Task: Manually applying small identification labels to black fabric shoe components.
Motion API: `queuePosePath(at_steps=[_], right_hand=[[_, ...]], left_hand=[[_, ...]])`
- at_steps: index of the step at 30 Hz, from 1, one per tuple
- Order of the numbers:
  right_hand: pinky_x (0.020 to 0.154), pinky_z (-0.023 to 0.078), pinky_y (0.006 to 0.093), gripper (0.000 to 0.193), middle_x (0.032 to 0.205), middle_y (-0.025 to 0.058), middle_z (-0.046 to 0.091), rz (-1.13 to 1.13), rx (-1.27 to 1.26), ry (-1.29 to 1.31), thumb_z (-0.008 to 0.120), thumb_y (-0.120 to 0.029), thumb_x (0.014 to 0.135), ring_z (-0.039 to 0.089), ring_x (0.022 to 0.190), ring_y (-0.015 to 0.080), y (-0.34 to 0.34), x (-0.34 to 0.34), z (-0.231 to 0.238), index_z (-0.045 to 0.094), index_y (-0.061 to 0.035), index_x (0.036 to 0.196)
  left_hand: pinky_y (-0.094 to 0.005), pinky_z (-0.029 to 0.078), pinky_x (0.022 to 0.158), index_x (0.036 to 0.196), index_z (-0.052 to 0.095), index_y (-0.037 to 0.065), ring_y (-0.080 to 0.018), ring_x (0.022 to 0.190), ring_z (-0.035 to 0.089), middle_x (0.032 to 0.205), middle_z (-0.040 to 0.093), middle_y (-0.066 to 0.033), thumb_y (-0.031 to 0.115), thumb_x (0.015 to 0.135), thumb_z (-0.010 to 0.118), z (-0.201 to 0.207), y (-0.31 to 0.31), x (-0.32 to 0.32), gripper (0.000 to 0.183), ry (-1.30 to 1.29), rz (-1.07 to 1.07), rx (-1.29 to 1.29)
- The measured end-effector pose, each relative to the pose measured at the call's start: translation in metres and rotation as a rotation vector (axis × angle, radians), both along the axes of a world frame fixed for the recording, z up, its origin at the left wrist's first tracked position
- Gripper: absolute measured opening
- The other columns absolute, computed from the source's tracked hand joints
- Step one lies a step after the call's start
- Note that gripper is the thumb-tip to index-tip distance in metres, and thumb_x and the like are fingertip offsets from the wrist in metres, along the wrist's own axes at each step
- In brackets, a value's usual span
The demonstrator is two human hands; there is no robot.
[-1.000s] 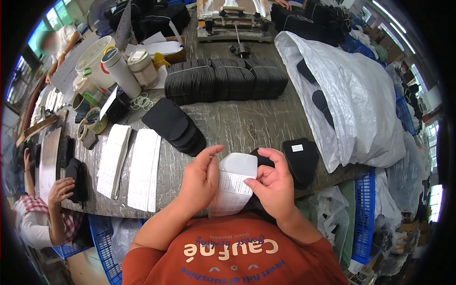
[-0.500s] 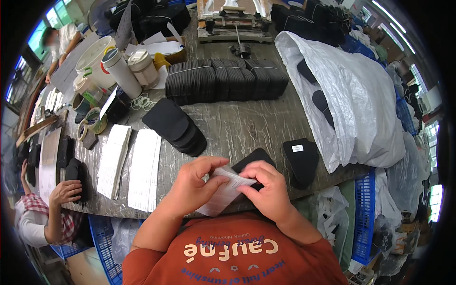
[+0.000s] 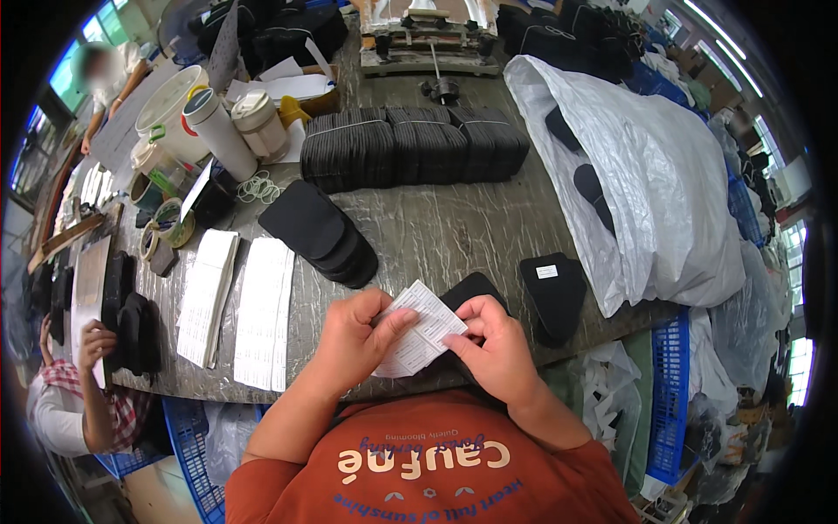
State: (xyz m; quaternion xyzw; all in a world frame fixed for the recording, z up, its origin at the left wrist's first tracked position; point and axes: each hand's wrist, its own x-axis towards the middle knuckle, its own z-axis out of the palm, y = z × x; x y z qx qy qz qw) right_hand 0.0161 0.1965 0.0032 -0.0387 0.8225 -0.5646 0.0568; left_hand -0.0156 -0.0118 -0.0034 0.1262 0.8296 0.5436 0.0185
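Between my two hands, a sheet of white printed labels (image 3: 417, 336) is held above the table's near edge. My left hand (image 3: 360, 336) pinches its left side under the thumb. With thumb and fingertips, my right hand (image 3: 489, 339) grips its right edge. Under the sheet and my right hand lies a black insole-shaped pad (image 3: 472, 286), partly covered. To the right rests another black pad (image 3: 553, 301) with a small white label on it. Ahead and left sits a fanned stack of black pads (image 3: 319, 231). Two piles of label sheets (image 3: 264, 314) lie left of my hands.
Banded black pads (image 3: 415, 150) form a long row behind. A white woven sack (image 3: 646, 183) with pads inside stands right. A tumbler (image 3: 218, 131), jars, tape rolls (image 3: 177, 229) and rubber bands (image 3: 259, 187) crowd the left. A co-worker's hand (image 3: 96, 342) is at far left.
The label sheet has been opened out and turned, so its printed face now shows. My right hand has shifted slightly along its edge. The co-worker's hand has moved left off a black pad.
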Motion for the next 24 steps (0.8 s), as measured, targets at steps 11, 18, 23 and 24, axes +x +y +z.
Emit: queuePosePath(at_steps=[11,18,23,24], right_hand=[[0.063,0.046,0.0212,0.007,0.078,0.0008,0.061,-0.235,-0.203,0.089,0.066,-0.003,0.091,0.055,0.069,0.0054,0.037,-0.018,-0.01,0.062,0.0024,0.089],[0.061,0.047,0.0213,0.005,0.074,0.0014,0.065,-0.176,-0.088,-0.016,0.067,-0.002,0.088,0.057,0.067,0.0047,0.034,-0.023,-0.026,0.066,0.0032,0.087],[0.061,0.048,0.0218,0.006,0.075,0.0024,0.066,-0.155,-0.088,-0.06,0.067,-0.002,0.088,0.059,0.067,0.0053,0.03,-0.024,-0.026,0.067,0.004,0.087],[0.06,0.048,0.0222,0.007,0.074,0.0032,0.067,-0.155,-0.075,-0.052,0.068,-0.002,0.087,0.059,0.067,0.0058,0.03,-0.025,-0.029,0.068,0.0042,0.087]], left_hand=[[-0.0439,0.049,0.067,0.079,0.059,0.0,-0.0367,0.082,0.062,0.086,0.064,-0.017,0.012,0.082,0.071,0.002,-0.005,0.006,0.018,0.254,-0.476,-0.276],[-0.0441,0.049,0.098,0.079,0.057,-0.004,-0.0381,0.119,0.056,0.127,0.059,-0.0224,0.015,0.082,0.07,-0.008,0.018,0.015,0.023,0.451,-0.571,-0.318],[-0.0444,0.048,0.1,0.081,0.057,-0.005,-0.0385,0.12,0.055,0.127,0.059,-0.0235,0.016,0.084,0.068,-0.009,0.018,0.016,0.023,0.454,-0.586,-0.34],[-0.0444,0.047,0.101,0.082,0.057,-0.005,-0.0384,0.121,0.055,0.126,0.059,-0.0236,0.016,0.084,0.067,-0.009,0.018,0.016,0.023,0.446,-0.589,-0.34]])
